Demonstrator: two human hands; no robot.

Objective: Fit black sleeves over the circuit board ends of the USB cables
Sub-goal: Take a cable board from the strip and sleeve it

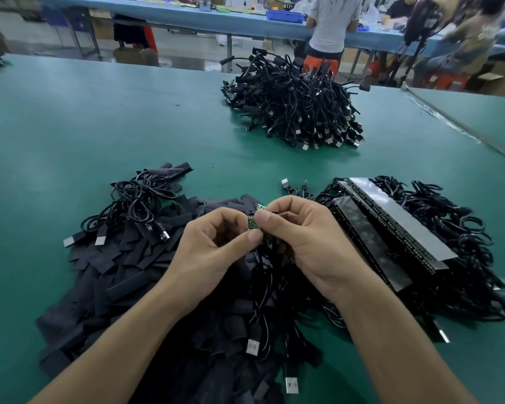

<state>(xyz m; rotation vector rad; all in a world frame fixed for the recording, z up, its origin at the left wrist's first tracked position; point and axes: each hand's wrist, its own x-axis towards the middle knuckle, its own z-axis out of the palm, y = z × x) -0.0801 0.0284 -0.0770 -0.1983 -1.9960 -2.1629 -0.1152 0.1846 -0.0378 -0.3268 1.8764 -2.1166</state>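
My left hand (216, 243) and my right hand (301, 237) meet above the table, both pinching a small green circuit board (252, 223) at the end of a black USB cable (263, 275) that hangs down between my wrists. A second green board (261, 206) peeks out just above my right fingers. Beneath my hands lies a wide heap of flat black sleeves (129, 272). No sleeve shows on the held board.
A loose coil of USB cables (134, 199) lies on the sleeves at left. Cables with long strip boards (391, 225) are stacked at right. A big pile of sleeved cables (295, 103) sits further back on the green table (70, 126). People stand at a blue bench beyond.
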